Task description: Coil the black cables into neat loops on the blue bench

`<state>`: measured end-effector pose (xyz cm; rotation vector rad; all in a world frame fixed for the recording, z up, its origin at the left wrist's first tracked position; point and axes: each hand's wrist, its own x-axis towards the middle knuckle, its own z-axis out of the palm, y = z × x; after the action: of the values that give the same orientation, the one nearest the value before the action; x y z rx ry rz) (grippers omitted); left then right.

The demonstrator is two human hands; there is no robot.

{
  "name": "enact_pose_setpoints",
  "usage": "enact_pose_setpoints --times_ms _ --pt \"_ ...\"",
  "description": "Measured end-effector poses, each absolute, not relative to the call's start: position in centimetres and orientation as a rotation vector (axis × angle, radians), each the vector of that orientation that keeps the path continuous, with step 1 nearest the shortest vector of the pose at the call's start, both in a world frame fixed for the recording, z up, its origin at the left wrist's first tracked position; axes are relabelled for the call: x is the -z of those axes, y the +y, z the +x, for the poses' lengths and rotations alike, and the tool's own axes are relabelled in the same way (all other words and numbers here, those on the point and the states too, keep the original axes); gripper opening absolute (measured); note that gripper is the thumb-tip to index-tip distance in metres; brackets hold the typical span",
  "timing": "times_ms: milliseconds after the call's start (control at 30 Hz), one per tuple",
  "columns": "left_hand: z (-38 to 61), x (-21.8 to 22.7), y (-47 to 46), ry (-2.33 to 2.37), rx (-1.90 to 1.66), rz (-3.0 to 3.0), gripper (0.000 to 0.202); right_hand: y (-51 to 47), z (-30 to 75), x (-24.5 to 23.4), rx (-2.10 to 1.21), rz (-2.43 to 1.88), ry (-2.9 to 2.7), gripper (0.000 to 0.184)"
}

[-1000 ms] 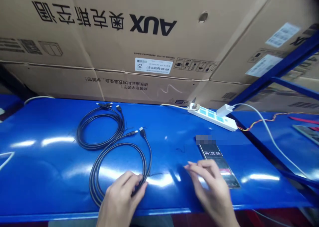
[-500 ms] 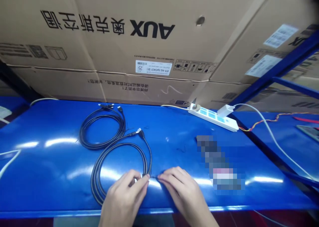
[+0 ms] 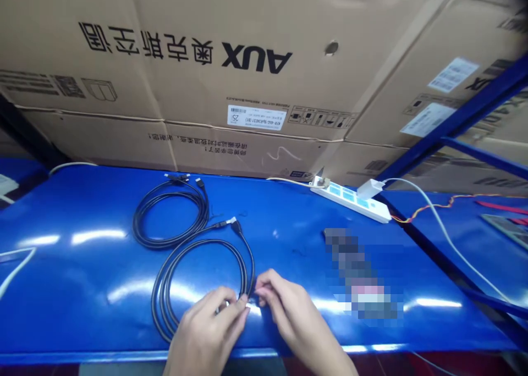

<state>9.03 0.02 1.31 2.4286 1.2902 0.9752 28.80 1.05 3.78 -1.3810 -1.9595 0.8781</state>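
Bending in over the lower right edge of a coiled black cable, the person's left hand and right hand sit close together, almost fingertip to fingertip, above a blue table. The left hand is curled, its fingers lying over the coil, though whether they grip it cannot be told. The right hand's fingers are bunched and reach the cable from the right side; any hold there is hidden too. The coil's plug ends lie away from the hands, near the top of the loop. A second coiled black cable lies just above the first, further from both hands. Beyond the right hand is a pixelated object, and past it a white power strip with a white charger plugged in, in front of stacked AUX cardboard boxes.
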Motion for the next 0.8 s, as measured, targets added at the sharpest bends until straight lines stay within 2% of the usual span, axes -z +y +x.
enact_pose_setpoints --times_ms 67,167,400,533,667,733,800 --pt "9.0 -1.3 0.0 1.284 -1.011 2.435 0.024 0.9 28.7 -3.7 -0.981 -1.469 -1.813 0.022" --pt "9.0 -1.2 0.1 1.307 -1.017 2.449 0.023 1.0 28.6 -3.4 -0.963 -1.573 -1.682 0.023" --pt "8.5 -1.0 -0.2 1.329 -1.037 2.385 0.022 1.6 31.6 -2.9 -0.651 -1.687 -1.548 0.028" --pt "8.7 -1.2 -0.1 1.337 -1.024 2.395 0.022 1.7 34.5 -4.0 -0.327 -1.878 -1.307 0.034" --pt "9.2 -1.6 0.0 1.325 -0.972 2.475 0.017 2.9 35.4 -5.1 -0.056 -1.85 -1.299 0.038" --pt "8.9 -2.1 -0.2 1.28 -1.061 2.534 0.011 3.9 35.3 -5.0 -0.029 -1.812 -1.374 0.041" --pt "7.6 -2.7 -0.4 1.308 -1.25 2.511 0.015 4.8 35.1 -4.6 -0.046 -1.83 -1.48 0.046"
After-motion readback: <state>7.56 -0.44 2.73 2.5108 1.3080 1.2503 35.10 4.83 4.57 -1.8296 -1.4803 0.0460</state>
